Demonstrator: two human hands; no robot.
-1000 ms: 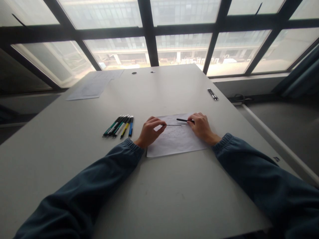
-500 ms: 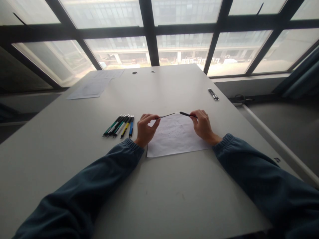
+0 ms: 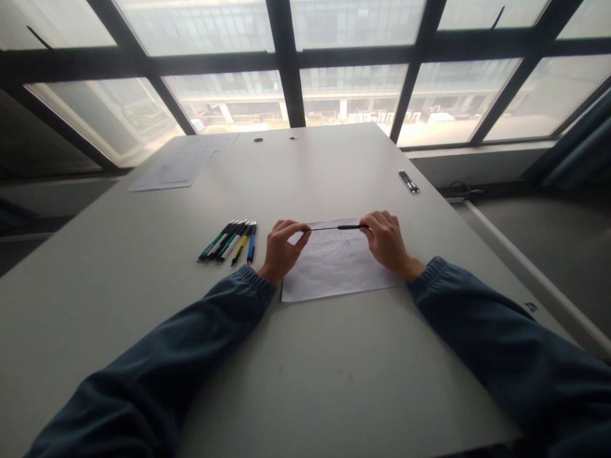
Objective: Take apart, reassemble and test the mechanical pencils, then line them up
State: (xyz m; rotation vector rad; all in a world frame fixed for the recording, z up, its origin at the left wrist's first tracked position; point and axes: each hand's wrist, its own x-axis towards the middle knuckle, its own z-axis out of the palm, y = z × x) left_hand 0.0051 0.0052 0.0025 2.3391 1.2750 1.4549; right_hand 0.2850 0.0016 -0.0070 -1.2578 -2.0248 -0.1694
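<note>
Between finger and thumb, my left hand (image 3: pixel 282 249) pinches a thin dark pen refill (image 3: pixel 324 228). My right hand (image 3: pixel 386 240) grips a black pen barrel (image 3: pixel 349 227) in its fingertips. The refill's far end meets the open end of the barrel in one nearly level line; how deep it sits inside I cannot tell. Both are held just above a creased white sheet of paper (image 3: pixel 337 267) with faint marks. Left of my left hand, several pens lie side by side, among them a blue pen (image 3: pixel 251 243) and a yellow pen (image 3: pixel 240 247).
A few black pen-like pieces (image 3: pixel 409 181) lie near the right edge of the white table (image 3: pixel 305 369). More paper sheets (image 3: pixel 174 166) rest at the far left. Two small round fittings sit by the far edge, below the windows.
The refill and barrel were apart and tilted; their ends have come together and lined up. My left hand has shifted slightly right, and the barrel has moved left and levelled.
</note>
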